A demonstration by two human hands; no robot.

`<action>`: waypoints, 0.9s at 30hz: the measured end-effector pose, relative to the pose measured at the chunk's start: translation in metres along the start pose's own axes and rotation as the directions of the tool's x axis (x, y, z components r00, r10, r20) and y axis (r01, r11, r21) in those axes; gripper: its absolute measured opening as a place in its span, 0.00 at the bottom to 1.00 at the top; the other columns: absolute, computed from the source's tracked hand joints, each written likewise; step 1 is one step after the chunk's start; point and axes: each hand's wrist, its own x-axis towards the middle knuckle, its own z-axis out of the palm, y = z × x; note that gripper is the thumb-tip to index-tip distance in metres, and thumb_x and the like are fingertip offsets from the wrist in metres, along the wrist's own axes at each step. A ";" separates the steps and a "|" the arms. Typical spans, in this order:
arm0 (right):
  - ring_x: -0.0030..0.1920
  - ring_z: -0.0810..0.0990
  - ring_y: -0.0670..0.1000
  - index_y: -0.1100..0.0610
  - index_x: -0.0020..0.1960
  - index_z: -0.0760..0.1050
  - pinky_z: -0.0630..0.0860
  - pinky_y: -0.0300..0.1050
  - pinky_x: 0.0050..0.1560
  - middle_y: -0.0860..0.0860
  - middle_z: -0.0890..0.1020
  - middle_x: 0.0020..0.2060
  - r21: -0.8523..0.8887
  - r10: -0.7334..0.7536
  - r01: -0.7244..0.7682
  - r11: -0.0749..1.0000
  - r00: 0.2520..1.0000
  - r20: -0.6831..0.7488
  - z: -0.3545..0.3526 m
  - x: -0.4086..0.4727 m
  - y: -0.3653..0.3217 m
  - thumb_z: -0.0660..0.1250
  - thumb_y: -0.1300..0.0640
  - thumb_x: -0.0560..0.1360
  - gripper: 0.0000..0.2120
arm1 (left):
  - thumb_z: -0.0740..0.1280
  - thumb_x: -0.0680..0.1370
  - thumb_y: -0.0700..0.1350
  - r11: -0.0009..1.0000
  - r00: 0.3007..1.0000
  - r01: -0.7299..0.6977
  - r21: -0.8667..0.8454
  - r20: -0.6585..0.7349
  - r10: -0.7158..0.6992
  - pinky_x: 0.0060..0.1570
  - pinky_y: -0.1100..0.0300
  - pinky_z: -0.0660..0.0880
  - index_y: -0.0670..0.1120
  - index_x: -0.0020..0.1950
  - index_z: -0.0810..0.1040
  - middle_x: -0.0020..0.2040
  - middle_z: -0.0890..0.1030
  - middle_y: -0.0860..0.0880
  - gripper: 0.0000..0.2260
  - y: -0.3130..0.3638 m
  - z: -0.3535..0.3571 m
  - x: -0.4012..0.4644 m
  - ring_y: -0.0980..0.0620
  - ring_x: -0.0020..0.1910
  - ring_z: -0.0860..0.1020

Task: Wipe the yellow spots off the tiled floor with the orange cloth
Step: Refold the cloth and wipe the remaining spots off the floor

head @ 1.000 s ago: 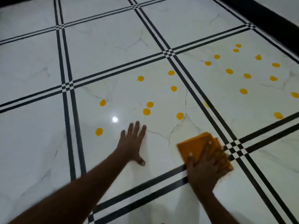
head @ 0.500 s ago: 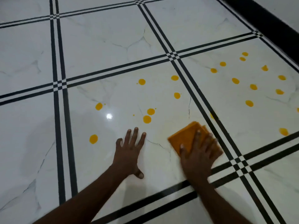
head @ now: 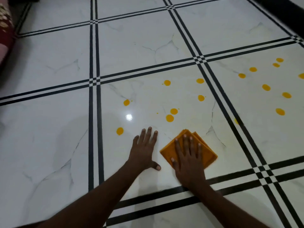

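A folded orange cloth (head: 207,151) lies flat on the white tiled floor (head: 131,46). My right hand (head: 189,160) presses down on it with fingers spread. My left hand (head: 144,150) rests flat on the tile just left of the cloth, fingers apart and holding nothing. Several yellow spots dot the same tile beyond my hands, the nearest a pair (head: 170,118) above the cloth and one (head: 120,130) left of my left hand. Several more yellow spots (head: 266,87) sit on the tile to the right.
Black double stripes (head: 93,112) divide the floor into large squares. A dark wall base (head: 279,12) runs along the far right. Red patterned fabric (head: 5,27) shows at the top left edge. A ceiling light's glare (head: 129,117) reflects on the tile.
My right hand slid the cloth leftward from the stripe crossing toward my left hand. The spot that lay just beyond the cloth is gone. The left hand stayed planted.
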 end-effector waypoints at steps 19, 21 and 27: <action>0.80 0.56 0.66 0.51 0.82 0.55 0.53 0.70 0.76 0.61 0.59 0.80 0.100 0.327 -0.318 0.943 0.941 -0.087 -0.019 0.161 0.061 0.44 0.34 0.80 0.35 | 0.79 0.61 0.64 0.991 0.991 0.127 -0.043 -0.030 -0.128 0.78 0.50 0.46 0.44 0.81 0.37 0.81 0.36 0.43 0.66 -0.020 -0.004 0.004 0.44 0.81 0.39; 0.80 0.52 0.66 0.52 0.83 0.50 0.51 0.71 0.77 0.62 0.55 0.81 0.197 0.540 -0.512 0.836 0.831 -0.136 -0.025 0.117 0.055 0.47 0.37 0.81 0.35 | 0.79 0.61 0.65 0.991 0.991 0.130 -0.017 -0.026 -0.130 0.78 0.48 0.47 0.44 0.81 0.37 0.81 0.36 0.42 0.66 -0.020 -0.005 0.006 0.43 0.81 0.40; 0.82 0.47 0.64 0.51 0.83 0.49 0.42 0.65 0.80 0.59 0.50 0.82 0.100 0.031 -0.022 0.995 0.996 -0.085 -0.009 0.088 -0.053 0.51 0.38 0.80 0.35 | 0.77 0.61 0.67 0.993 0.993 0.111 -0.042 -0.040 -0.113 0.78 0.48 0.46 0.45 0.81 0.38 0.81 0.37 0.44 0.65 -0.025 -0.002 0.004 0.44 0.81 0.40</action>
